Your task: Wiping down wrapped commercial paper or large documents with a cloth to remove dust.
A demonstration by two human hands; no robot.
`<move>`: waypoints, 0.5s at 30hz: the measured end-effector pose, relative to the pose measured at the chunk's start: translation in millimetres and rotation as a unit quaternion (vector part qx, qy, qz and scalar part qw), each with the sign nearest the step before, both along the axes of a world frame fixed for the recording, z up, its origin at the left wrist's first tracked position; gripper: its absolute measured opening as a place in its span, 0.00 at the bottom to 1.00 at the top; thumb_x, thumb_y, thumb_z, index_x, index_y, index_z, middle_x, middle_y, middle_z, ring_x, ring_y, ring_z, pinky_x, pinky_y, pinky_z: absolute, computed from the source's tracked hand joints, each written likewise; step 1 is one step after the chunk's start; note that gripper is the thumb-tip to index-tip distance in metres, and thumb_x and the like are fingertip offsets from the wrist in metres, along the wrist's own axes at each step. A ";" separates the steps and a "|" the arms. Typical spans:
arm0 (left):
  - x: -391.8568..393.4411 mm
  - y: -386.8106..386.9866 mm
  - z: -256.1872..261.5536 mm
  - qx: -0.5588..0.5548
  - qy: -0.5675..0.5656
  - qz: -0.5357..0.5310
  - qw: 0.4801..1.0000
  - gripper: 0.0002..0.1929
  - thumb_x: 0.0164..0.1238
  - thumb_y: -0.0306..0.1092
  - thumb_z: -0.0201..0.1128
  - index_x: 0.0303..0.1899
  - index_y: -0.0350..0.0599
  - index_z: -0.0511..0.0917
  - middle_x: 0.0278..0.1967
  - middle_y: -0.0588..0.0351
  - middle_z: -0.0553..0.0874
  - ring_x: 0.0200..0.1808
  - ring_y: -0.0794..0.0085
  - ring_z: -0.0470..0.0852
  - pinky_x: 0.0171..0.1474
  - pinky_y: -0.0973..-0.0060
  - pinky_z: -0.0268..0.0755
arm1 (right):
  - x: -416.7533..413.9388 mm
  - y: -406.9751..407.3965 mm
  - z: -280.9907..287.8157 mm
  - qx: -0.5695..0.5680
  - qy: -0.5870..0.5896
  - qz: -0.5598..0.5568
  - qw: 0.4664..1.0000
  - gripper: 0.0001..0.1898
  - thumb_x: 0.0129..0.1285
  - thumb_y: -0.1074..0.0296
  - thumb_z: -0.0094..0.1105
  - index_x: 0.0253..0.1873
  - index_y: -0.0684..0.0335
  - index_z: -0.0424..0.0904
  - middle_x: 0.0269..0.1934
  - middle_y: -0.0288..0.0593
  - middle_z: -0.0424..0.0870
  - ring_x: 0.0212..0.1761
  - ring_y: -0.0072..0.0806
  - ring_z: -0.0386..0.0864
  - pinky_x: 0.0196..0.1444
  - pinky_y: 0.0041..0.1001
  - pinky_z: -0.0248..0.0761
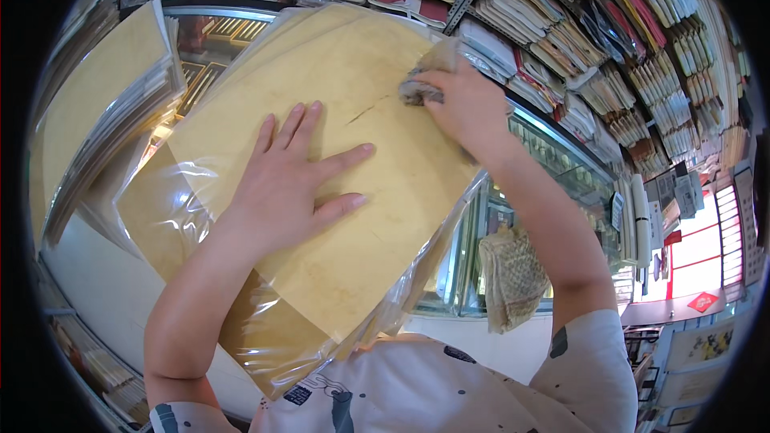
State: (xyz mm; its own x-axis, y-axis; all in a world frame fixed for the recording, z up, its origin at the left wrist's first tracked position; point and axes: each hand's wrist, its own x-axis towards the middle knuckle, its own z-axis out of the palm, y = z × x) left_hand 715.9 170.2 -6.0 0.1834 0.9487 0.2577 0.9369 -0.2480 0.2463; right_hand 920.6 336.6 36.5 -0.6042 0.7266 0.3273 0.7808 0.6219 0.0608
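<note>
Before me lies a large yellow-tan sheet (337, 150), on top of a stack with clear plastic wrapping (180, 216). A thin dark mark (368, 109) runs slantwise across its upper middle. My left hand (295, 174) rests flat on the sheet with its fingers spread, holding nothing. At the sheet's upper right, my right hand (466, 105) grips a crumpled grey-brown cloth (428, 75) against the surface. Under the sheet, the plastic juts out at the lower left and along the right side.
Another stack of large yellow sheets (108, 90) stands at the left. Beneath the work is a glass display case (556, 162). A patterned, folded cloth (511, 282) hangs at its near edge. Shelves of folded paper (541, 24) line the back and right. Rolled sheets (639, 219) stand at the right.
</note>
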 end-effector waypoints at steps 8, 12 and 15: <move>-0.2 -0.2 -6.4 0.031 -0.012 -0.001 0.999 0.27 0.64 0.58 0.59 0.64 0.70 0.74 0.71 0.34 0.58 0.74 0.42 0.55 0.74 0.47 0.42 | -27.2 -11.8 -10.2 -0.012 -0.047 0.029 0.998 0.14 0.56 0.56 0.65 0.47 0.50 0.86 0.48 0.44 0.80 0.43 0.42 0.82 0.45 0.37 0.76; -1.8 1.8 -8.3 0.040 -0.015 -0.006 0.999 0.26 0.64 0.58 0.59 0.64 0.69 0.75 0.70 0.33 0.60 0.73 0.42 0.55 0.74 0.48 0.42 | -50.0 -27.7 -7.1 -0.065 -0.014 0.087 0.994 0.14 0.55 0.56 0.65 0.44 0.51 0.87 0.47 0.43 0.81 0.43 0.43 0.82 0.44 0.37 0.76; -2.7 1.2 -8.0 0.043 -0.010 -0.002 0.999 0.26 0.64 0.58 0.58 0.63 0.69 0.75 0.70 0.33 0.61 0.73 0.42 0.56 0.74 0.48 0.42 | -55.6 -41.0 -7.0 -0.061 -0.018 0.119 0.991 0.14 0.54 0.57 0.65 0.44 0.51 0.87 0.46 0.43 0.82 0.43 0.43 0.82 0.45 0.37 0.76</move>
State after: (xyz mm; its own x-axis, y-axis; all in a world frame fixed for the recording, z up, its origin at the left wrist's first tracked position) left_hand 713.1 171.4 -14.0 0.1805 0.9225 0.3412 0.9308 -0.2723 0.2438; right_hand 865.0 295.6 29.5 -0.7727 0.5947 0.2219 0.6097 0.7927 -0.0013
